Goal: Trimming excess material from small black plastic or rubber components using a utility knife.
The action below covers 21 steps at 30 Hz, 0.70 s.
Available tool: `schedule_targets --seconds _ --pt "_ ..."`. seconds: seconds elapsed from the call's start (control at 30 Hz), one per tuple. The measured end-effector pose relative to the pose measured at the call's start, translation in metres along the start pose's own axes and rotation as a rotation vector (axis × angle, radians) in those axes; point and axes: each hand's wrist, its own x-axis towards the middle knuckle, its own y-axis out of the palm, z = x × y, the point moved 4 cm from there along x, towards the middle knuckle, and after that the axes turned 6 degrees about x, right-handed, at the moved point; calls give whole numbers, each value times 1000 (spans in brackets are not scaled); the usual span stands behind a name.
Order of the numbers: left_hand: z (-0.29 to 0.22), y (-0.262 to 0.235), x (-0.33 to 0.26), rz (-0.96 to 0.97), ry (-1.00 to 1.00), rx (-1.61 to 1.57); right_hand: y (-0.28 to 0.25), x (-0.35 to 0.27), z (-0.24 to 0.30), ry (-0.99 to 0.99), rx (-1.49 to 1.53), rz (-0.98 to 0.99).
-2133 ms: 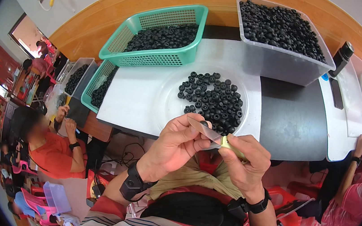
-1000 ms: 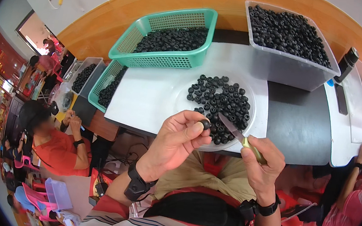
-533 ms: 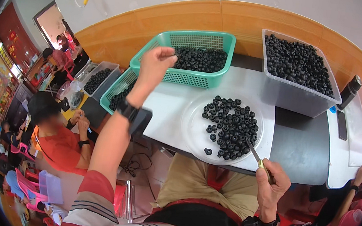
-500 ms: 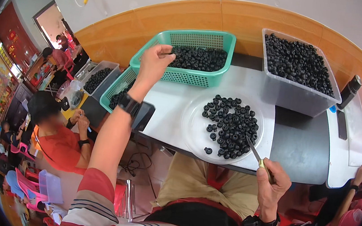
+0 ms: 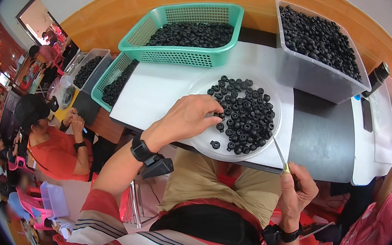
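Observation:
Small black ring-shaped parts [image 5: 244,111] lie heaped on a clear round plate [image 5: 206,138] at the table's front edge. My left hand [image 5: 189,119] reaches over the plate's left side, thumb and index finger closed on one of these black parts, which the fingers partly cover. My right hand [image 5: 298,186] is wrapped round the yellow-green handle of a small knife [image 5: 280,155] just off the plate's lower right. The thin blade points up and left, its tip close to the heap's right edge.
Behind the plate stands a green basket [image 5: 179,58] of black parts; a smaller green basket [image 5: 96,91] sits left. A large clear bin [image 5: 317,73] of parts, a black bottle [image 5: 379,74] and a phone [image 5: 367,114] are rightward. Co-workers [image 5: 57,154] sit at both sides.
My left hand has come down from the green basket to the heap on the plate. My right hand still holds the knife. The view has shifted, so the table appears higher.

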Motion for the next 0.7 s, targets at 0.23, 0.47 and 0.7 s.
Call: schedule_targets --seconds 0.23,0.47,0.7 --pt "-5 3 -1 86 27 31 8 -1 0 17 -6 55" --pt "-7 0 -7 23 -122 -123 10 1 -1 19 -5 61" --pt "-19 6 -20 2 -290 -754 18 8 -4 38 37 58"
